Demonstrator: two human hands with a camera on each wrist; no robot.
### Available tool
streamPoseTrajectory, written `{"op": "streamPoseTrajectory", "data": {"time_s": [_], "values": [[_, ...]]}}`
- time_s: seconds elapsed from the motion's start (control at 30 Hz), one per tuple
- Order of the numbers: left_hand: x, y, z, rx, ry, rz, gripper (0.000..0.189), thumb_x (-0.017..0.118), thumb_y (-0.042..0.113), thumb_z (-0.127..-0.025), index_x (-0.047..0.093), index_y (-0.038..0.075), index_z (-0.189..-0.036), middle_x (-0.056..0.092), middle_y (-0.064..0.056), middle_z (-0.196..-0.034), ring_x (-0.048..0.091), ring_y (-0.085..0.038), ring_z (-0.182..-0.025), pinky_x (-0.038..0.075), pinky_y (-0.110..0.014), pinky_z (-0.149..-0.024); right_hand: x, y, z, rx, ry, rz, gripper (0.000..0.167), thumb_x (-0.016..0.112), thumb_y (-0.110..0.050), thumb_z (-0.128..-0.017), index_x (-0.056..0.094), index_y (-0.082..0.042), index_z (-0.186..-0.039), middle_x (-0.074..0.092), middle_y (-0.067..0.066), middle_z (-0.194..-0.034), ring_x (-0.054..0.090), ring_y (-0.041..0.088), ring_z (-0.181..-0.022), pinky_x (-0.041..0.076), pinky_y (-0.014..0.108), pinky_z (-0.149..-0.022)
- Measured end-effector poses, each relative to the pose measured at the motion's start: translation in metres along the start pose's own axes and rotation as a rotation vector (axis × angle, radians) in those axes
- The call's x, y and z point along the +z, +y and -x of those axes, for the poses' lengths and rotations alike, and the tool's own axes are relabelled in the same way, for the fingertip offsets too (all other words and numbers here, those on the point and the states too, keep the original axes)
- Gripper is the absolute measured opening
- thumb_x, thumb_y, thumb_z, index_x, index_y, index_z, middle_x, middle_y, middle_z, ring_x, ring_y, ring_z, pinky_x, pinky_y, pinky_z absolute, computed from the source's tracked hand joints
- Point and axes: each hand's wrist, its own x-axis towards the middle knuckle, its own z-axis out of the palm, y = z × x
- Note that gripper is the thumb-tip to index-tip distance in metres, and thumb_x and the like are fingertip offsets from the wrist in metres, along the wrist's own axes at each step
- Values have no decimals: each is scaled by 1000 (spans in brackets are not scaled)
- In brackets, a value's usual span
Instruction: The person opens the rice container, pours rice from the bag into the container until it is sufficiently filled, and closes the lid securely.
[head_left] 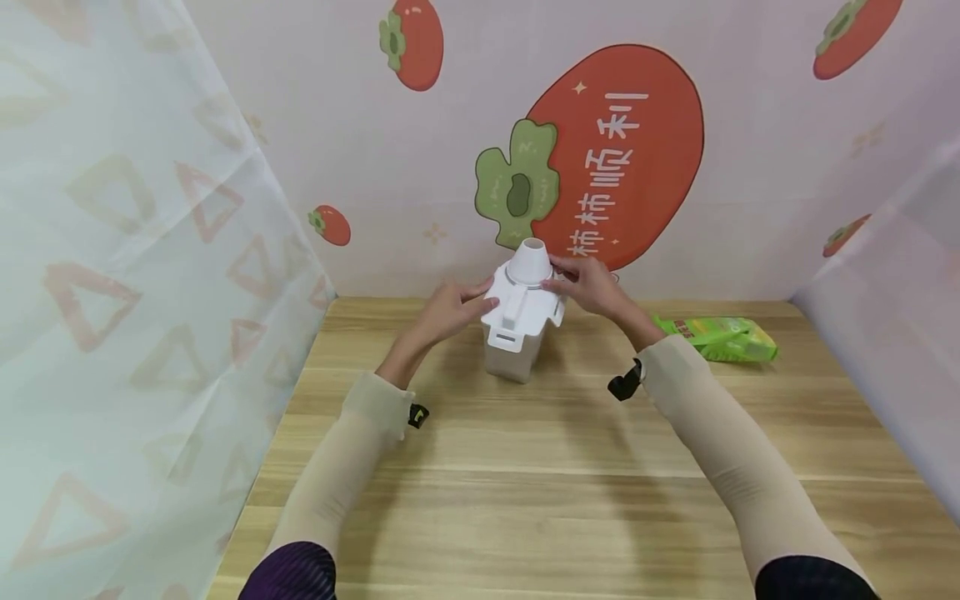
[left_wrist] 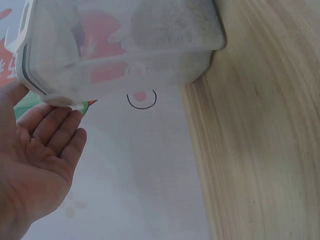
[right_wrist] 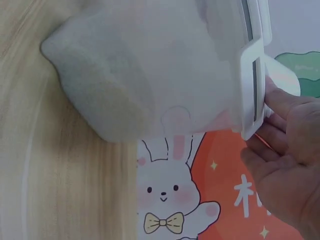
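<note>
A translucent plastic storage container stands upright on the table near the back wall. On top sits a white lid with a cone-shaped spout and a raised bar handle. Pale, grain-like contents show through its walls in both wrist views. My left hand holds the lid's left edge, thumb against it and fingertips close under the rim. From the right, my right hand holds the lid beside the cone, thumb on it and fingers behind a side latch.
A green packet lies at the back right of the wooden table, beyond my right wrist. A printed cloth wall rises behind the container, with further cloth walls at left and right.
</note>
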Motion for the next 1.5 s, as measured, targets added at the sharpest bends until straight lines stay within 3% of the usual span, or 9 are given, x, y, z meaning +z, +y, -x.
{"op": "streamPoseTrajectory", "data": {"time_s": [0.13, 0.2, 0.33, 0.6, 0.83, 0.97, 1.03, 1.17, 1.5], "values": [[4, 3, 7, -28, 19, -40, 63, 69, 50, -100, 58, 13, -149, 55, 0, -152, 62, -16, -129, 51, -38, -109, -2, 2, -6, 10, -74, -23, 62, 74, -23, -102, 50, -9, -157, 65, 15, -143, 56, 25, -103, 48, 30, -83], [5, 5, 11, -37, 25, -55, 64, 69, 51, -99, 57, 13, -150, 55, -1, -153, 66, -16, -98, 55, -36, -92, -3, 4, -9, 5, -106, -50, 62, 73, -21, -103, 48, -11, -159, 65, 15, -141, 56, 26, -102, 47, 28, -79], [8, 9, 15, -36, 43, -83, 64, 70, 51, -99, 58, 12, -149, 55, -4, -153, 31, -11, -54, 40, -28, -55, -5, 7, -15, -10, -161, -140, 62, 71, -17, -103, 46, -11, -160, 63, 13, -147, 60, 24, -109, 51, 17, -82], [10, 12, 20, -35, 69, -120, 62, 71, 49, -99, 59, 13, -148, 75, -21, -109, 22, -7, -48, 31, -25, -46, -3, 11, -18, -15, -193, -237, 61, 71, -17, -104, 46, -10, -160, 58, 13, -153, 61, 22, -131, 54, 16, -95], [7, 12, 20, -17, 30, -164, 65, 68, 50, -101, 55, 11, -152, 72, -13, -89, 23, -8, -47, 30, -25, -46, -1, 11, -13, -11, -117, -73, 57, 72, -23, -103, 53, -9, -155, 62, 14, -149, 63, 28, -118, 58, 35, -95], [4, 13, 18, 25, 19, -214, 66, 66, 50, -102, 55, 10, -153, 69, -10, -141, 51, -15, -64, 52, -30, -71, -1, 9, -10, -9, -78, -31, 54, 72, -25, -103, 58, -7, -152, 63, 17, -148, 64, 35, -130, 55, 52, -107], [1, 13, 16, 41, 5, -234, 67, 66, 49, -103, 54, 9, -154, 53, -7, -158, 70, -20, -98, 55, -35, -99, 0, 8, -9, -15, -73, -31, 54, 72, -25, -103, 58, -6, -151, 62, 17, -149, 64, 36, -131, 54, 53, -108], [-4, 13, 14, 63, -46, -261, 69, 66, 46, -104, 47, 7, -158, 43, -9, -165, 42, -27, -152, 36, -41, -125, -1, 7, -8, -33, -66, -13, 53, 74, -23, -102, 60, -5, -150, 64, 17, -147, 66, 36, -128, 54, 53, -109], [-11, 14, 4, 141, -204, -301, 87, 66, 45, -104, 23, 4, -168, 20, -18, -175, 17, -29, -163, 18, -42, -132, -14, 14, 8, -78, -85, 7, 49, 71, -20, -104, 60, 0, -148, 64, 20, -146, 65, 37, -130, 55, 56, -105]]}}
